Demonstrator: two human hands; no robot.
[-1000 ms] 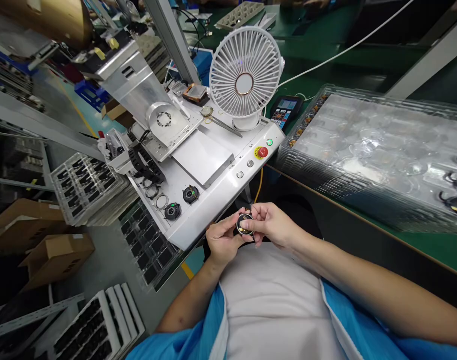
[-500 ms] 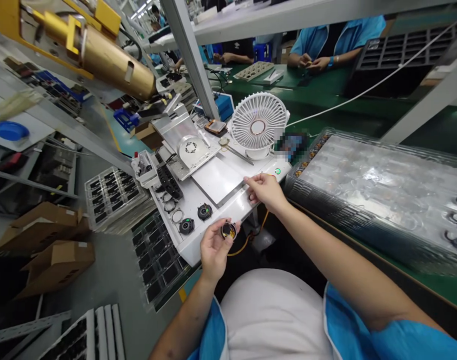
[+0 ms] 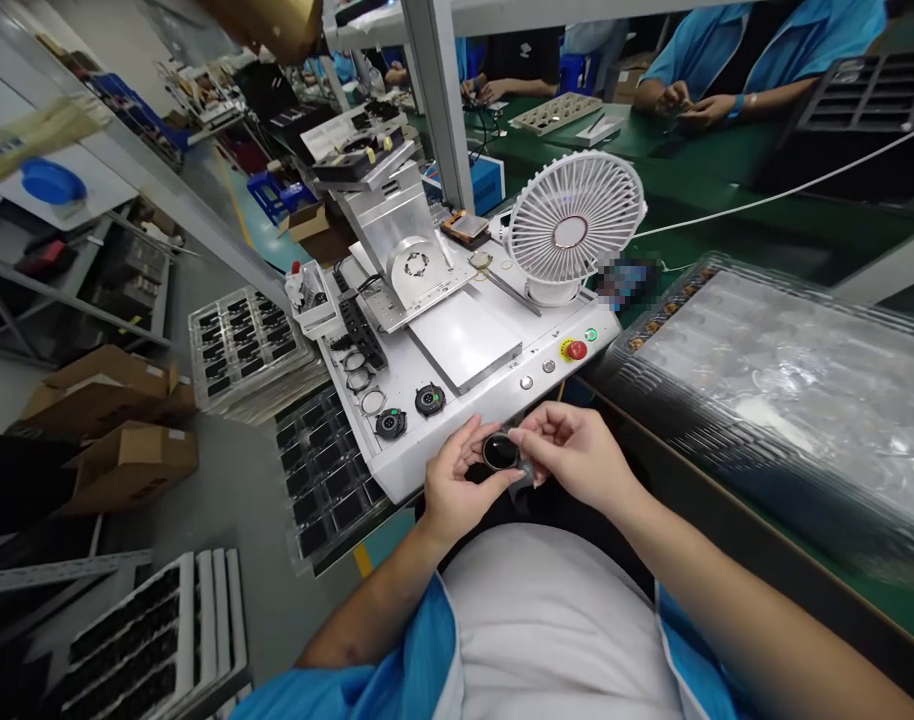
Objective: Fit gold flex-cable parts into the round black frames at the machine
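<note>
My left hand (image 3: pixel 457 480) holds a round watch face (image 3: pixel 500 451) by its rim between fingers and thumb, its black glass turned up. My right hand (image 3: pixel 577 450) is closed, thumb and fingertips pinching at the right edge of this watch face. A greyish translucent piece (image 3: pixel 528 470) shows just under those fingertips; what it is I cannot tell. Both hands are in front of the white machine base (image 3: pixel 457 425). On its left corner lie two black watch backs, one (image 3: pixel 390 424) nearer the edge and the other (image 3: pixel 430 400) beside it, each showing a green spot.
Thin metal rings (image 3: pixel 372 402) lie behind the watch backs. A metal fixture (image 3: pixel 416 265) and a white fan (image 3: pixel 569 230) stand on the machine. A red stop button (image 3: pixel 576 350) is at its front right. Stacked clear trays (image 3: pixel 697 340) stand right; a co-worker (image 3: pixel 727 80) sits across.
My right hand has come from the machine's front panel to the watch part in my left hand. That part showed a yellowish inside; now black glass faces up. The view has shifted.
</note>
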